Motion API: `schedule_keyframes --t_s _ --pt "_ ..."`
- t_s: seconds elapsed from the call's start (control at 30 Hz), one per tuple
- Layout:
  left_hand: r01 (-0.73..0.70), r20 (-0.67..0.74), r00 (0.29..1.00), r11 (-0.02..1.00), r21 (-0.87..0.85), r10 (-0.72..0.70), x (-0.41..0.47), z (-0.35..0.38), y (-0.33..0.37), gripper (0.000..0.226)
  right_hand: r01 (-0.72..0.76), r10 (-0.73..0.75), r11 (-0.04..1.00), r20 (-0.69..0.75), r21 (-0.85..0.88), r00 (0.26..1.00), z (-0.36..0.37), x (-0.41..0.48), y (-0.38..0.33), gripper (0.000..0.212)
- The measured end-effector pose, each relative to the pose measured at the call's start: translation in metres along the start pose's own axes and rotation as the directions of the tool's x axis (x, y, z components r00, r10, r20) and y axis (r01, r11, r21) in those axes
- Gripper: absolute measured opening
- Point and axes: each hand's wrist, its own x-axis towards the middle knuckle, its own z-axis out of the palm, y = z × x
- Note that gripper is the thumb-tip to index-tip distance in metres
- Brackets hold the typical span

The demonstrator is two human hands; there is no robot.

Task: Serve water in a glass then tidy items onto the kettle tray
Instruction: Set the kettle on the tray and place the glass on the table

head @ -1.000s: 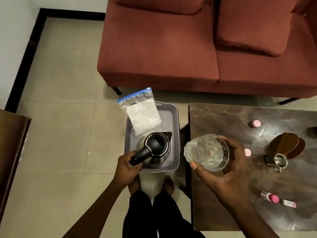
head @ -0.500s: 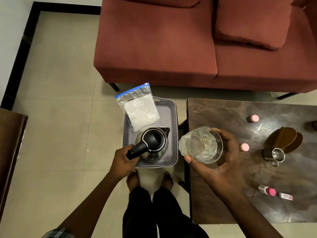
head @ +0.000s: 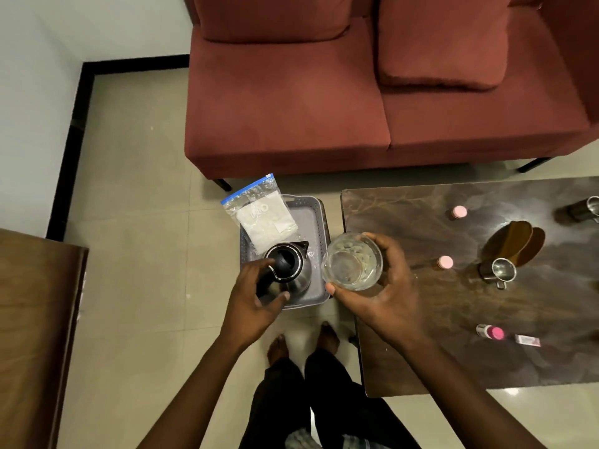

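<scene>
A steel kettle [head: 293,270] with a black lid stands on the grey kettle tray [head: 319,218] on the floor. My left hand [head: 256,298] is wrapped around its black handle. My right hand [head: 385,286] holds a clear glass [head: 352,261] upright, just right of the kettle, over the gap between the tray and the table. A zip bag [head: 264,215] of white powder leans on the tray's far left corner.
The dark table [head: 405,215] at right carries two pink-capped bottles [head: 459,211] [head: 445,262], a lying pink-capped bottle [head: 491,332], a small tube [head: 528,340], two steel mugs [head: 497,270] [head: 583,209] and brown coasters [head: 518,243]. A red sofa [head: 324,108] stands behind. A wooden cabinet [head: 32,303] is at left.
My right hand has brought the glass left, closer to the kettle. My left hand has shifted its grip higher on the kettle handle.
</scene>
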Motion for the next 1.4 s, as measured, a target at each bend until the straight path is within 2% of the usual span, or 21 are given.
schedule_keyframes --t_s 0.3,0.53,0.63,0.83,1.1,1.4 --pt "-0.163 0.254 0.948 0.979 -0.121 0.189 -0.032 0.016 0.109 0.082 -0.008 0.009 1.000 -0.077 0.010 0.997 -0.023 -0.043 -0.032 0.090" --pt "-0.185 0.316 0.912 0.949 -0.256 0.263 -0.052 0.061 0.148 0.070 -0.035 0.037 0.999 -0.157 0.016 0.987 -0.068 -0.087 -0.032 0.096" --pt "-0.208 0.351 0.889 0.942 -0.264 0.295 -0.065 0.091 0.168 0.069 -0.049 0.049 0.999 -0.204 0.007 0.978 -0.102 -0.107 -0.024 0.097" --pt "-0.213 0.399 0.871 0.952 -0.219 0.287 -0.106 0.181 0.206 0.072 -0.036 0.032 0.999 -0.234 -0.013 0.972 -0.197 -0.150 0.005 0.091" --pt "-0.210 0.359 0.887 0.946 -0.247 0.290 -0.173 0.341 0.248 0.068 -0.061 0.048 0.996 -0.209 -0.059 0.977 -0.347 -0.211 0.075 0.098" --pt "-0.172 0.353 0.902 0.956 -0.236 0.249 -0.205 0.463 0.289 0.072 -0.089 0.071 0.994 -0.236 -0.064 0.969 -0.457 -0.242 0.131 0.094"
